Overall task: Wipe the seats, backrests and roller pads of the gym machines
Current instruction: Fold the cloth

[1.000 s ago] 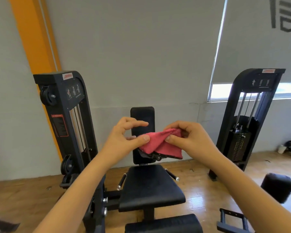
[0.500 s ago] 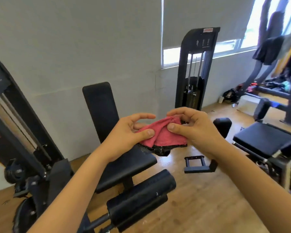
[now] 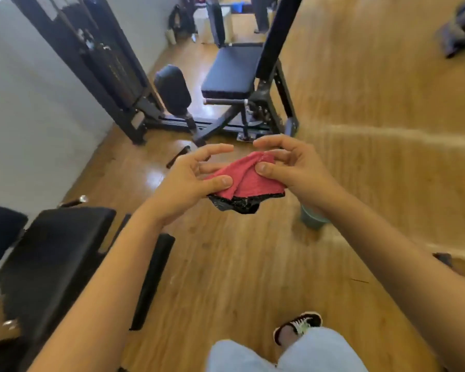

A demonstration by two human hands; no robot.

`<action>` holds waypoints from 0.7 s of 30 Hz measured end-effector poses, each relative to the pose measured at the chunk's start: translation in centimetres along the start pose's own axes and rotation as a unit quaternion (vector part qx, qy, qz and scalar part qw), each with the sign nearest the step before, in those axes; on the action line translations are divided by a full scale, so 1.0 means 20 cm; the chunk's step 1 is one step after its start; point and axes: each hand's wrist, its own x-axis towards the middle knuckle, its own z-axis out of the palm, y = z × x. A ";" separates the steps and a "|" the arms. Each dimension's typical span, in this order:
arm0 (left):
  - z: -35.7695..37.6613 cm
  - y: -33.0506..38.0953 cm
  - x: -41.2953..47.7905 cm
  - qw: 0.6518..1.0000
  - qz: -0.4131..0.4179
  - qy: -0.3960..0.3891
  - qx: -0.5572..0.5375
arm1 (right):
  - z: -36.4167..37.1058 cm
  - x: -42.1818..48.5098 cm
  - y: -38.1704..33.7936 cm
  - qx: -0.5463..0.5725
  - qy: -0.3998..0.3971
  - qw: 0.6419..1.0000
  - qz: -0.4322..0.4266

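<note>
Looking down, I see a pale trouser leg (image 3: 293, 353) and a dark shoe (image 3: 297, 324) nearest me on the wooden floor (image 3: 253, 264). To the near left sits a black seat (image 3: 57, 253), with a long black roller pad (image 3: 152, 280) just beside it on its right. Past those, both hands hold the red cloth (image 3: 249, 181) in the air between them. My left hand (image 3: 183, 183) pinches its left edge under the thumb, forefinger lifted and curled. My right hand (image 3: 293, 167) pinches the far right fold between thumb and bent fingers. A black layer hangs under the cloth. A green cup (image 3: 310, 217) stands on the floor under my right wrist. Farther off stands another machine with its seat (image 3: 232, 73), a round roller pad (image 3: 172, 88) to the left, and a weight stack (image 3: 110, 63) by the wall.
</note>
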 end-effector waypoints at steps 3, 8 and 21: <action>0.25 -0.09 0.27 0.998 -0.019 -0.068 0.001 | -0.30 -0.04 0.16 0.014 0.061 0.997 0.038; 0.64 -0.26 0.67 0.985 -0.066 -0.158 0.014 | -0.73 -0.13 0.41 0.007 0.152 0.985 0.080; 1.24 -1.23 1.72 0.963 -0.153 -0.223 0.012 | -1.40 0.18 1.49 0.034 0.359 0.916 0.178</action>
